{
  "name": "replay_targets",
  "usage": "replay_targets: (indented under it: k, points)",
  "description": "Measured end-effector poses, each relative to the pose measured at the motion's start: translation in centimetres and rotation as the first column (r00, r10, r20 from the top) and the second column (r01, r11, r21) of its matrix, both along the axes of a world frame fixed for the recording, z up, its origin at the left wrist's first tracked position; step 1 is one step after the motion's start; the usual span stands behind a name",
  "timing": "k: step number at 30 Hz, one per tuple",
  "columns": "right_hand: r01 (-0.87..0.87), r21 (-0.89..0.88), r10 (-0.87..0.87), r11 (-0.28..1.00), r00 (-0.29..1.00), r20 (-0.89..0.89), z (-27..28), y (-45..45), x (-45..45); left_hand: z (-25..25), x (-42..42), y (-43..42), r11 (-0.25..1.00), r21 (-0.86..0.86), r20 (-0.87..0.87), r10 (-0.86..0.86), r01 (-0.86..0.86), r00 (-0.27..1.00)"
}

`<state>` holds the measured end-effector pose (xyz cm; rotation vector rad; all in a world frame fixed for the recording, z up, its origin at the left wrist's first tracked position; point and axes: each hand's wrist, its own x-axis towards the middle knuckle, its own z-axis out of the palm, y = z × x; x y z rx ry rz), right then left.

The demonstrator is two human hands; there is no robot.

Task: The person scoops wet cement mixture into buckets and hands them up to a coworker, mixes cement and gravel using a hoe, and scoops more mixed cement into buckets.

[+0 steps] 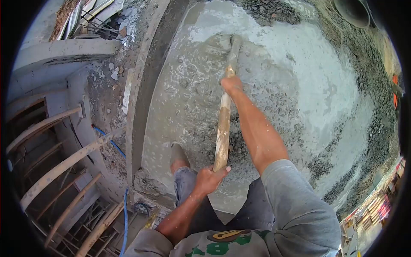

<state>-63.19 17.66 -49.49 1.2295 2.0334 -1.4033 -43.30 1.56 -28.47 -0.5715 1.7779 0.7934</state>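
Observation:
A long wooden handle [223, 124] runs up through the middle of the view, its far end sunk in wet grey concrete [171, 94]. My right hand [231, 85] is wrapped round the handle's upper part, with the arm stretched forward. Near my lap, my left hand [208, 180] grips the lower end, its thumb lying across the wood. Wet mix covers the tool's head at the far end, so its shape is hidden. Dark gravel [242, 145] shows in the mix under and beside the handle.
A concrete ledge [147, 81] borders the mix on the left. Beyond it, wooden poles [68, 167] span a deep opening, and a blue hose [125, 218] runs nearby. A gravel heap [274, 10] lies at the far edge, near a large pipe [353, 12].

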Motion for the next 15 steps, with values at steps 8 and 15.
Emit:
replay_targets:
  k: [8, 15]
  points:
    - [-0.45, -0.193, 0.487, 0.872, 0.835, 0.255, 5.7, 2.2, 17.2, 4.5, 21.7, 13.5, 0.954, 0.026, 0.004, 0.298, -0.298, 0.955]
    - [-0.384, -0.17, 0.407, 0.907, 0.905, 0.126, 4.9, 8.1, 35.7, 8.1, 34.3, 17.9, 0.952, 0.081, 0.183, 0.278, -0.297, 0.943]
